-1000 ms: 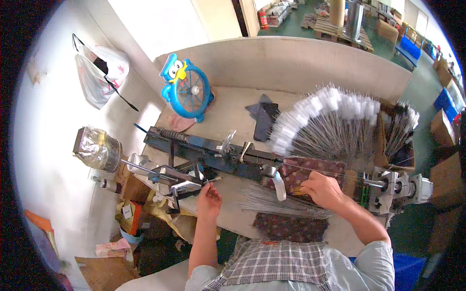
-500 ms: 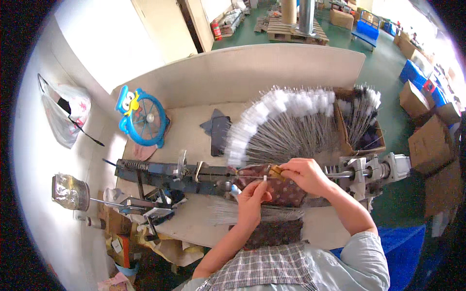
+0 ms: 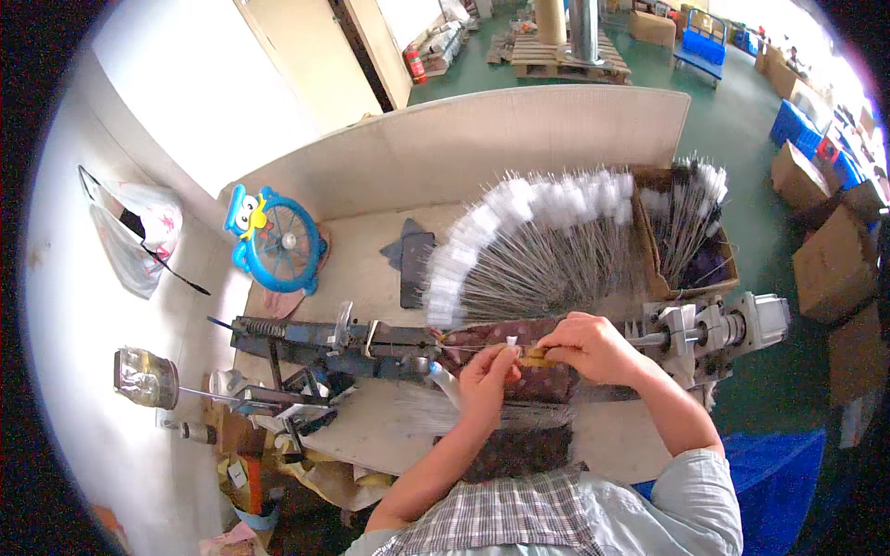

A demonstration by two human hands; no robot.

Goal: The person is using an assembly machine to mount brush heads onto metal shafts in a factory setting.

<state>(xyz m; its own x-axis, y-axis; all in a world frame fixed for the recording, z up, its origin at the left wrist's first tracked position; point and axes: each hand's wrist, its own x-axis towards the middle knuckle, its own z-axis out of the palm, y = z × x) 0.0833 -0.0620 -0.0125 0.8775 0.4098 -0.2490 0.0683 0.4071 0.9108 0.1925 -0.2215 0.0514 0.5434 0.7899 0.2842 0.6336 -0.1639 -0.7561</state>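
Observation:
My left hand point(image 3: 484, 382) is closed in a pinch, with a small white piece point(image 3: 512, 341) at its fingertips; whether it belongs to a brush is too small to tell. My right hand point(image 3: 598, 348) grips a brass-coloured fitting point(image 3: 534, 356) just right of it. A thin wire point(image 3: 473, 347) runs from the bench machine point(image 3: 389, 341) toward the fingers. Under both hands lies a dark spotted cloth point(image 3: 547, 382). Beside my left wrist is a pale tube with a blue tip point(image 3: 445, 381). Loose thin wires point(image 3: 417, 410) lie below.
White-tipped wire brushes point(image 3: 556, 250) fan out behind my hands. A carton point(image 3: 649, 236) holds dark-tipped brushes. A metal motor assembly point(image 3: 705, 334) stands right, a lever mechanism point(image 3: 278, 403) left. Further back are a blue cartoon fan point(image 3: 283, 241) and a dark flat slab point(image 3: 416, 269).
My left hand's pinch has moved slightly right, closer to the brass-coloured fitting. The right hand and fitting have dropped a little toward me. The whole view has shifted slightly.

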